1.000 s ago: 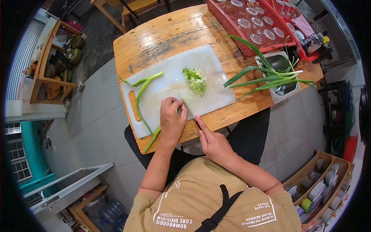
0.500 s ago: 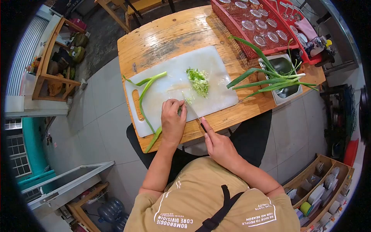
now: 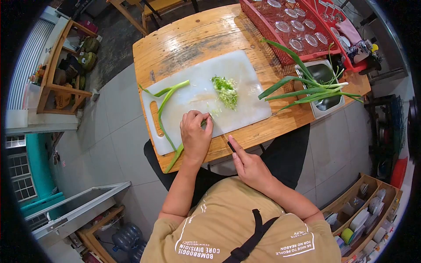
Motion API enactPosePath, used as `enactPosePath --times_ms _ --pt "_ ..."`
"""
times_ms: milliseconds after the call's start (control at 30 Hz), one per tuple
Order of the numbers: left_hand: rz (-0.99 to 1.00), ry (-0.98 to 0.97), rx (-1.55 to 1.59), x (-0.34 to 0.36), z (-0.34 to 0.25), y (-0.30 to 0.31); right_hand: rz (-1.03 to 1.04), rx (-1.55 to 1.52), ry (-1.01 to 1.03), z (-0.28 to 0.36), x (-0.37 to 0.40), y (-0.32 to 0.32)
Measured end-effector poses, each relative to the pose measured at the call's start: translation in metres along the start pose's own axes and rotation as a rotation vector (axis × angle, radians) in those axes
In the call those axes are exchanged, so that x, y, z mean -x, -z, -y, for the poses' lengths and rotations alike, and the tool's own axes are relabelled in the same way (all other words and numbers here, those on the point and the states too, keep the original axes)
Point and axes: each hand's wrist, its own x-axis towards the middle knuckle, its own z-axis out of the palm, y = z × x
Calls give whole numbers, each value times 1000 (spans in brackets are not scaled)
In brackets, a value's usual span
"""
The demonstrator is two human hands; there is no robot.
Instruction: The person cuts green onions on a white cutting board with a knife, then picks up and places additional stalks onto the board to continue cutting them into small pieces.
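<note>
My left hand (image 3: 196, 135) is closed around a green onion (image 3: 174, 158), whose green end trails out toward the table's near edge. In my right hand (image 3: 250, 165) is a knife (image 3: 230, 145) by its black handle, the thin blade angled to the cut end beside my left fingertips. Both hands work over the near side of a white cutting board (image 3: 250, 96). A heap of chopped green onion (image 3: 226, 93) lies on the board beyond the blade. Another green onion stalk (image 3: 169, 97) rests on the board's left part, near the handle slot.
Whole green onions (image 3: 312, 91) lie across a steel container (image 3: 329, 106) on the table's right. Behind it stands a red crate (image 3: 272, 48) of upturned glasses. The wooden table (image 3: 175, 48) shows around the board. A wooden shelf box (image 3: 366, 186) stands lower right.
The knife blade has shifted slightly and is harder to see edge-on beside my left fingers. My left hand keeps its grip; the chopped heap looks the same.
</note>
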Motion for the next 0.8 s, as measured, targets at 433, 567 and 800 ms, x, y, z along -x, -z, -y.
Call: enactPosePath --times_ms 433,567,800 --pt "5 20 71 1 0 -1 41 -78 -95 7 0 2" --pt "-18 6 76 1 2 -2 10 -63 -46 2 3 -3" --pt "-15 12 81 1 2 -3 67 -63 -113 6 1 2"
